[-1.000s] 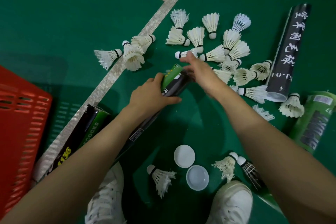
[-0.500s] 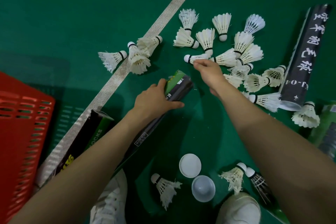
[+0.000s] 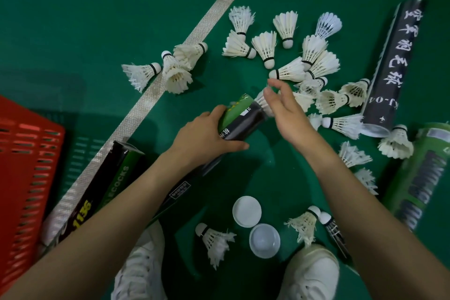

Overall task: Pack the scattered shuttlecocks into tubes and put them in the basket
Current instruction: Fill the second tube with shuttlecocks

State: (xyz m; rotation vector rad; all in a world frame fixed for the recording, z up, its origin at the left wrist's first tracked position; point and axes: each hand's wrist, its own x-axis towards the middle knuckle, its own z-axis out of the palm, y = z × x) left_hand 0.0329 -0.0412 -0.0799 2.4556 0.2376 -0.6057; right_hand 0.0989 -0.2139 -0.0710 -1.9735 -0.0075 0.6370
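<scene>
Gripping shuttlecock tube (image 3: 241, 122) with my left hand (image 3: 202, 139); right hand (image 3: 287, 114) partly hiding shuttlecock (image 3: 261, 102) at its mouth, grip unclear; loose shuttlecocks (image 3: 289, 73) crowding beyond.

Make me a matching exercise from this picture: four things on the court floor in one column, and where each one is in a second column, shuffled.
1 red slotted plastic basket
2 black tube with white characters
3 two white round caps
4 green-and-black tube

A gripped by the left hand
B between the white shoes
C left edge of view
D lying at upper right

Pairs: 1-C, 2-D, 3-B, 4-A.
</scene>
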